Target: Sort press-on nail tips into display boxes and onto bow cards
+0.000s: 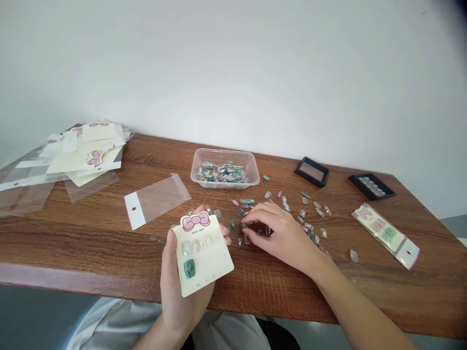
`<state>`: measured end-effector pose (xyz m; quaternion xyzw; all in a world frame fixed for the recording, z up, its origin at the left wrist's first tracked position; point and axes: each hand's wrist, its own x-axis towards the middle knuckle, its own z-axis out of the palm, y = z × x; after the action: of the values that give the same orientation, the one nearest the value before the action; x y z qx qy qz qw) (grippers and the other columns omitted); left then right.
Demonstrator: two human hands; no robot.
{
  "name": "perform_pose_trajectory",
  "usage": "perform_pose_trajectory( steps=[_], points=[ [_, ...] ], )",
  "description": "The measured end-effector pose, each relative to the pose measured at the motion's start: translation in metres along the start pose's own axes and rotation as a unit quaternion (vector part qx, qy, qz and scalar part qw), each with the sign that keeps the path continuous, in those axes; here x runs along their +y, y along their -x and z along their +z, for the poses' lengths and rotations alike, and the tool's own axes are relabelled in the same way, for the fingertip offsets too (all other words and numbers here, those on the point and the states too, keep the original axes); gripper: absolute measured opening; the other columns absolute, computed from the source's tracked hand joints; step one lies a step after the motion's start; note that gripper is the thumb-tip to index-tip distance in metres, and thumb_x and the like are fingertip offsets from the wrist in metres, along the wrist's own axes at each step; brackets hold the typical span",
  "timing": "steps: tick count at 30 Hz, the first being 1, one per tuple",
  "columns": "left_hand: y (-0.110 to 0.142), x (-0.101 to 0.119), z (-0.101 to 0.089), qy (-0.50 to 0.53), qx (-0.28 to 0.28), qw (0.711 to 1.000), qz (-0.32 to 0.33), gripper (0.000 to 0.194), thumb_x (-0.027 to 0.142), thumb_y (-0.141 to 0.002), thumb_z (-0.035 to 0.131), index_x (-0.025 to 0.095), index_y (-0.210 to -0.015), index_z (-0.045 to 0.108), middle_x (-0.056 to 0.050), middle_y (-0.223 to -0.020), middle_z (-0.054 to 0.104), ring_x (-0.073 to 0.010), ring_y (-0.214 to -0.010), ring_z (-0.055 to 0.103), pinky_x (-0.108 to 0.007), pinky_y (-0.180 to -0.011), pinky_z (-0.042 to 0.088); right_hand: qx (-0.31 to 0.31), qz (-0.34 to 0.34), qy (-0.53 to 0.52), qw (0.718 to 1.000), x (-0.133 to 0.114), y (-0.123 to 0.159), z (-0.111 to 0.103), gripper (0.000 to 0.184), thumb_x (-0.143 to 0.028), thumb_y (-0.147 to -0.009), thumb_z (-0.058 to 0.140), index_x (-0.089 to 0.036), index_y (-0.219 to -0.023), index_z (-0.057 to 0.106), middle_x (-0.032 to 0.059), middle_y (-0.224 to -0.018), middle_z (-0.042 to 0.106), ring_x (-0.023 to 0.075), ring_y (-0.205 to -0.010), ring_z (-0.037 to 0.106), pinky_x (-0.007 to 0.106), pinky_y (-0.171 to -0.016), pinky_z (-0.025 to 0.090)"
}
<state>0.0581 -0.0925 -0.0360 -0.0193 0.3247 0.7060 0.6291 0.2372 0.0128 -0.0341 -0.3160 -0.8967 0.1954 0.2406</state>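
Note:
My left hand (189, 302) holds a cream display card (215, 260) with a pink bow at its top, tilted toward me above the table's front edge. A row of clear press-on nails sits across the card, and one dark green press-on nail (189, 268) lies below that row at the left. To the right, my right hand (277, 228) reaches down to the table among loose press-on nails. Its thumb and index finger pinch a small green press-on nail (244, 225). Another green nail (232, 224) lies just left of those fingertips.
A clear plastic tub (225, 184) of nails stands behind my hands. An empty clear sleeve (156, 197) lies left, with stacked cards and sleeves (73, 165) beyond. At right are two black boxes (313, 171) and a packed nail set (386, 233).

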Motion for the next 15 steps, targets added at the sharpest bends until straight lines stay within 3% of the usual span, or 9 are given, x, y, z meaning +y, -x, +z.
perform_pose_trajectory(
  steps=[8,15],
  points=[
    [-0.0018,-0.0009,-0.0021,-0.006,-0.020,1.000,0.005,0.058,0.058,-0.096,0.053,0.026,-0.144,0.053,-0.008,-0.103,0.075,-0.0251,-0.092,0.072,-0.038,-0.087,0.055,-0.011,-0.017,0.011,1.000,0.0043,0.0012,-0.0024,0.010,-0.013,-0.089,0.070,-0.020,-0.095,0.068,0.0023,-0.087,0.073,0.0185,-0.078,0.064,0.033,-0.074,0.049],
    [-0.0029,-0.0009,-0.0035,-0.016,-0.022,1.000,-0.009,0.066,0.061,-0.096,0.050,0.025,-0.151,0.047,-0.012,-0.109,0.076,-0.0252,-0.093,0.073,-0.038,-0.087,0.055,0.026,-0.054,-0.017,0.998,0.0067,0.0023,-0.0093,0.007,-0.018,-0.095,0.066,-0.021,-0.101,0.068,0.0027,-0.082,0.068,0.0179,-0.077,0.062,0.033,-0.071,0.050]
  ],
)
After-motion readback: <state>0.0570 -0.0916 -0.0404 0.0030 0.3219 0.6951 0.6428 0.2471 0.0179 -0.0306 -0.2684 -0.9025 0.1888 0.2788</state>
